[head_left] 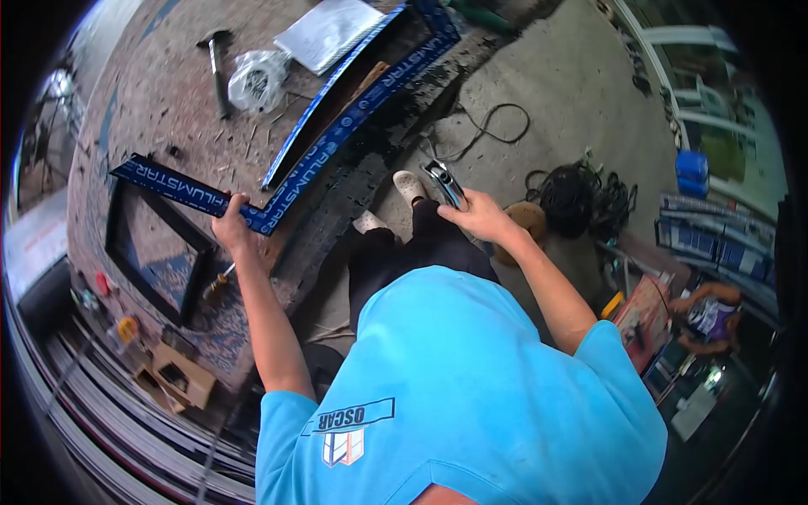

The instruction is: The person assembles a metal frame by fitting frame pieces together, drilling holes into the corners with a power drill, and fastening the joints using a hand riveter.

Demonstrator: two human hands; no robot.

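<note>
Near its corner, my left hand point(231, 224) grips a dark metal frame point(349, 126) covered in blue printed protective film. One arm of the frame runs left over the bench, and the longer side stretches away to the upper right along the bench edge. My right hand point(486, 216) is closed around a small hand tool point(444, 183) with a silver and black head, held out over the floor; its exact kind is unclear. A smaller black rectangular frame point(135, 250) lies under the left arm of the filmed frame. A screwdriver point(217, 283) lies near my left forearm.
On the worn bench point(181, 93) are a hammer point(217, 74), a plastic bag of small parts point(258, 82) and a white packet point(328, 35). An open cardboard box point(181, 374) stands lower left. Cables point(497, 130) lie on the floor. Another person point(709, 318) is at the right.
</note>
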